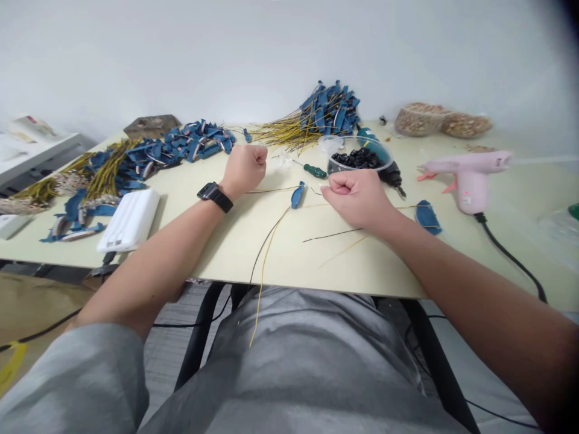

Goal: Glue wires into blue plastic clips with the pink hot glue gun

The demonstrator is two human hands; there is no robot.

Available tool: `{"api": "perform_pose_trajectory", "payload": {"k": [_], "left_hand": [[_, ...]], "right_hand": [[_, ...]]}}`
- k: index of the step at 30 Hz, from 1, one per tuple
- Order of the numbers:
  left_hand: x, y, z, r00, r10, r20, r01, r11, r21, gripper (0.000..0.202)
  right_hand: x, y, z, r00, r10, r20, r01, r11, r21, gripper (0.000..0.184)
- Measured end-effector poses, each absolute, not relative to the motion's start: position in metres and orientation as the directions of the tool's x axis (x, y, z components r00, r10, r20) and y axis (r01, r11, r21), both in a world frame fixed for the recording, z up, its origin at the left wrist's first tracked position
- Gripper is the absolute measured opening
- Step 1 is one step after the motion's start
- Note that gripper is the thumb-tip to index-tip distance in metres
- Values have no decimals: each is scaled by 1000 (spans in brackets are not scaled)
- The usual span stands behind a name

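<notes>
Left grip (244, 170) clenched into fist, nothing visible in it; right grip (359, 198) likewise clenched. One blue tab (297, 194) lies between grips, second blue tab (428, 217) right of right grip. Loose black and yellow wires (261, 283) below grips. Two heaps: near heap of wired blue tabs (117, 172) left of left grip, far heap of wired blue tabs (328, 111) ahead, both uncountable.

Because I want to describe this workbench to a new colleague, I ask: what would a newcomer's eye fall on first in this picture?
First come the big heaps of blue pieces with yellow wires, spread along the far and left parts of the pale table. At the right, a pink hot glue gun stands out. In the middle, the closed left hand and right hand rest on the table, near a clear bowl of black pieces.
</notes>
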State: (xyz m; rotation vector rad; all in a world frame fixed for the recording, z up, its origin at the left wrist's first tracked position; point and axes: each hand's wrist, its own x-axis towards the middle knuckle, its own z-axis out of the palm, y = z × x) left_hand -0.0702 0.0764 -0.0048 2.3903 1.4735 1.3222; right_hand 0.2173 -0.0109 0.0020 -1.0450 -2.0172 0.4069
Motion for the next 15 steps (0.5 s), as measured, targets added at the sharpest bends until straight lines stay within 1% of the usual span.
{"api": "perform_pose_trajectory", "payload": {"k": [6,12,15], "left_hand": [[-71,80,-7,190,733,654,716,-559,419,44],[-69,81,-2,140,821,553,839,-395,374,57],[-72,81,-3,178,795,580,801,-460,383,56]], "right_hand": [[217,-10,4,-328,803,499,559,590,-583,56],[216,-12,8,-327,807,492,578,582,-572,59],[215,-12,9,-324,808,492,581,580,-571,61]]}}
